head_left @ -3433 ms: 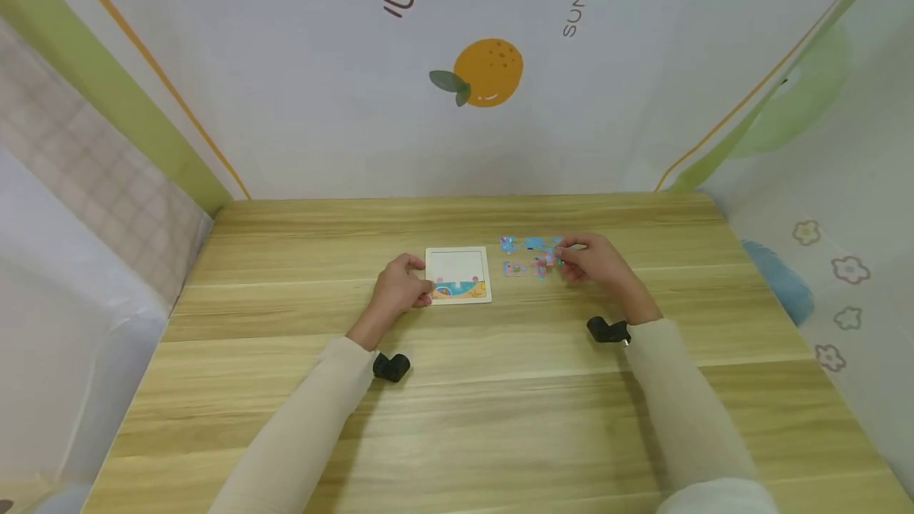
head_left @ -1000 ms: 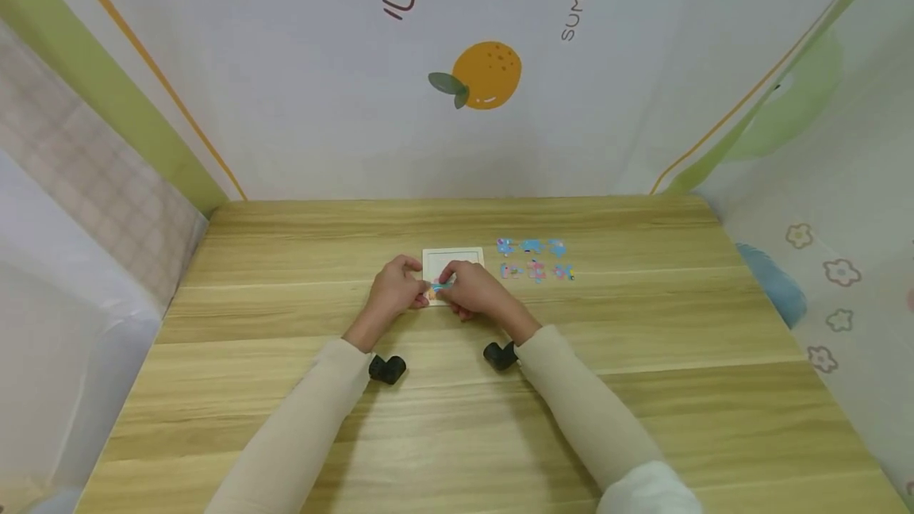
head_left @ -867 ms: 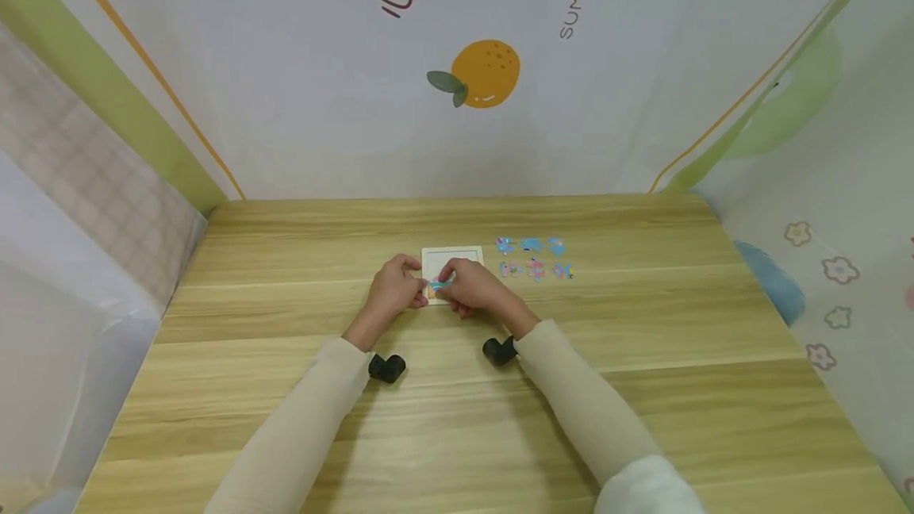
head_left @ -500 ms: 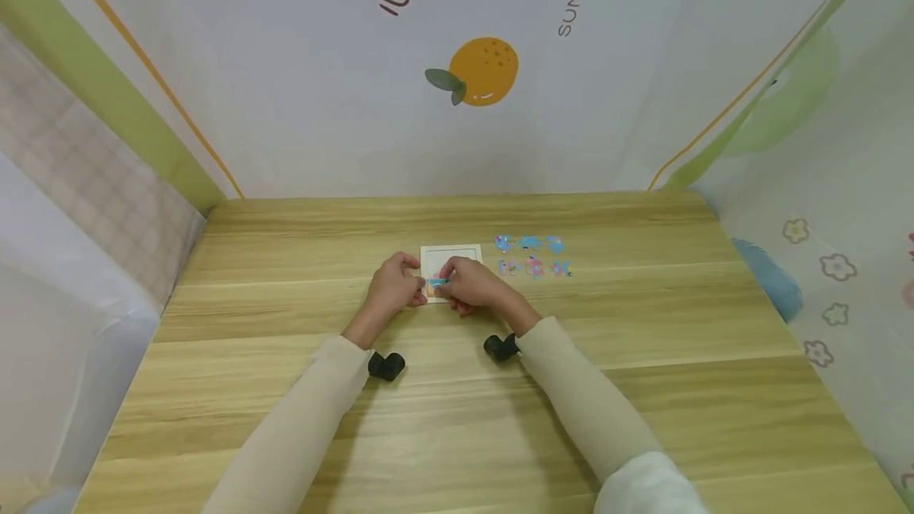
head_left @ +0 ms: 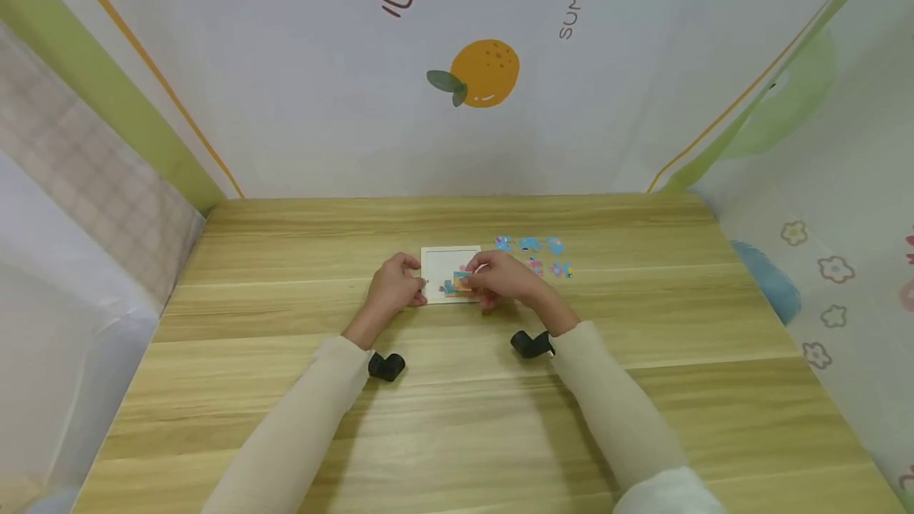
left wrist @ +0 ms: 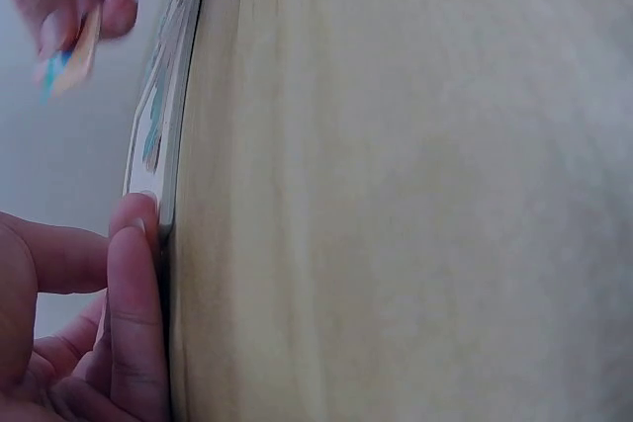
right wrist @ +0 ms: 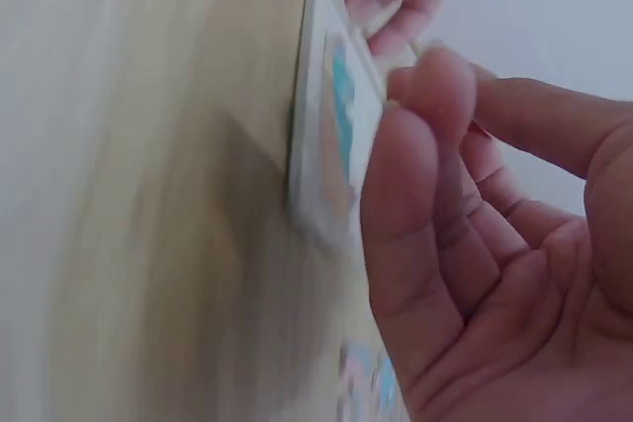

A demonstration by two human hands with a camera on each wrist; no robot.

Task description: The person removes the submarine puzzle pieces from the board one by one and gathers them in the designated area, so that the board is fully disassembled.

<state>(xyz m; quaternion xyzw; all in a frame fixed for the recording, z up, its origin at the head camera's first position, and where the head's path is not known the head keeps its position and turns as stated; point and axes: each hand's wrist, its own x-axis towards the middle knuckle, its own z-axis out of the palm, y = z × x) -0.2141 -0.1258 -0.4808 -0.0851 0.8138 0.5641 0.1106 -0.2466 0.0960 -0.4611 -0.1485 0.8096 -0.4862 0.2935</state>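
Observation:
A small white puzzle tray [head_left: 451, 254] lies on the table, with a few blue and sandy puzzle pieces [head_left: 448, 289] along its lower part. My left hand [head_left: 395, 282] holds the tray by its left edge, thumb near the lower corner. Above the tray's right half, my right hand [head_left: 503, 276] pinches an orange-and-blue puzzle piece [head_left: 462, 281] between thumb and fingers. That same puzzle piece [left wrist: 74, 64] shows raised off the tray in the left wrist view. In the right wrist view, my fingers mostly hide it.
Several loose blue and pink puzzle pieces [head_left: 530, 243] lie in two rows right of the tray, partly behind my right hand. The wooden table [head_left: 443, 435] ends at a white printed curtain [head_left: 321, 101]. A black wrist camera [head_left: 387, 366] sits beside each sleeve.
From the loose pieces, my right hand came to the tray's lower left corner. Now it has moved right with a puzzle piece lifted, baring that corner. My left hand stayed at the edge.

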